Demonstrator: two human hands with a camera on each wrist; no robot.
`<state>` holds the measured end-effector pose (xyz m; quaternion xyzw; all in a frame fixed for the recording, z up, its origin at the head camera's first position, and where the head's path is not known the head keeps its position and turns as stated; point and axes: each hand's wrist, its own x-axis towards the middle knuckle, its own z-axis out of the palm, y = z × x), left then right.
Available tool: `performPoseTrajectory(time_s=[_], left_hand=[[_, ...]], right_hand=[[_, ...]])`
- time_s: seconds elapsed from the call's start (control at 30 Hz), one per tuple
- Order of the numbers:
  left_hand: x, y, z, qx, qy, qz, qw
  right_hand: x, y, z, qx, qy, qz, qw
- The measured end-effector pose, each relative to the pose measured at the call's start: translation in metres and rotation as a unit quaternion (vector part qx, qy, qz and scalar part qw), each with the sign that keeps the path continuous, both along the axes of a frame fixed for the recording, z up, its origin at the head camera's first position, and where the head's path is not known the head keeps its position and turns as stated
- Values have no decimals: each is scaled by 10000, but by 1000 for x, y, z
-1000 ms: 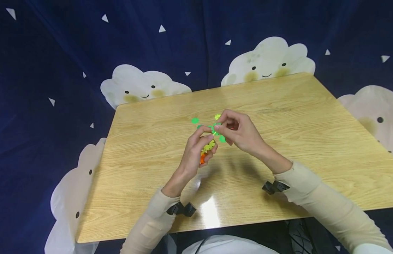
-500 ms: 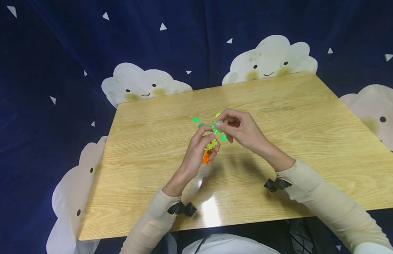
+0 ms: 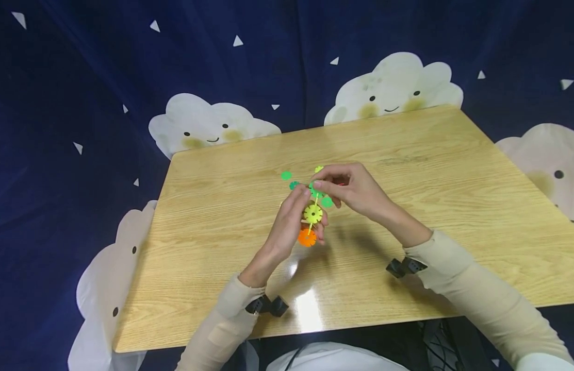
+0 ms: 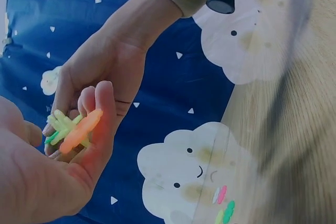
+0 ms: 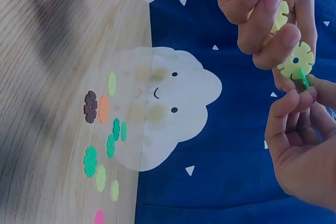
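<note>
A short chain of notched plastic snowflake discs hangs between the hands over the table. In the head view its orange disc (image 3: 307, 237) is lowest, a yellow disc (image 3: 313, 213) faces up in the middle, and a green disc (image 3: 316, 189) tops it. More yellow discs sit edge-on as links. My left hand (image 3: 287, 221) holds the chain from the left, its fingers curled behind the yellow part. The right hand (image 3: 351, 186) pinches the green disc between thumb and index finger. In the right wrist view, that green disc (image 5: 304, 78) stands edge-on in a slot of a yellow disc (image 5: 295, 60).
Loose discs lie on the wooden table (image 3: 212, 216) just beyond the hands: a green disc (image 3: 286, 175), a teal disc (image 3: 293, 185) and another green one. The right wrist view also shows a brown disc (image 5: 91, 107) and a pink disc (image 5: 98, 217). A dark blue curtain (image 3: 249, 67) borders the table.
The chain has swung and turned, so its yellow and orange discs now face up and hang more in the open. My left fingers have shifted around it; the right hand keeps its pinch.
</note>
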<state>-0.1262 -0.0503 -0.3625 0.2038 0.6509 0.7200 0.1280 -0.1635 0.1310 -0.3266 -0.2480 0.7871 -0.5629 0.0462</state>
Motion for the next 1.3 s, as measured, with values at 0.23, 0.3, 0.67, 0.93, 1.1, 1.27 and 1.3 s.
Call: performPoseTrajectory(time_s=[0.23,0.3,0.67,0.93,1.1,1.27,1.3], left_hand=[[1,-1,-2,110,-70,150,9998],[1,-1,-2,149,-62,242,9996],[2,0,-6,383,-272,252,9986],[2,2,-5,330,-320,383,9982],[2,0,-4,339,-205,465,9981],[2,-2,-5,476,-193,529,9973],[2,-2,-5,509,-202,534,9971]], right_hand=[[-3,-4,-4,-41,14,231,9997],[-5,-4,-6,-93,25,338,9994],[-9,-5,-10,-235,82,797,9965],[-14,-4,-15,-358,109,801,9961],[-22,4,-21,-320,14,575,9978],[-37,13,-34,-124,-340,116,9993],[-40,14,-37,-63,-425,20,9991]])
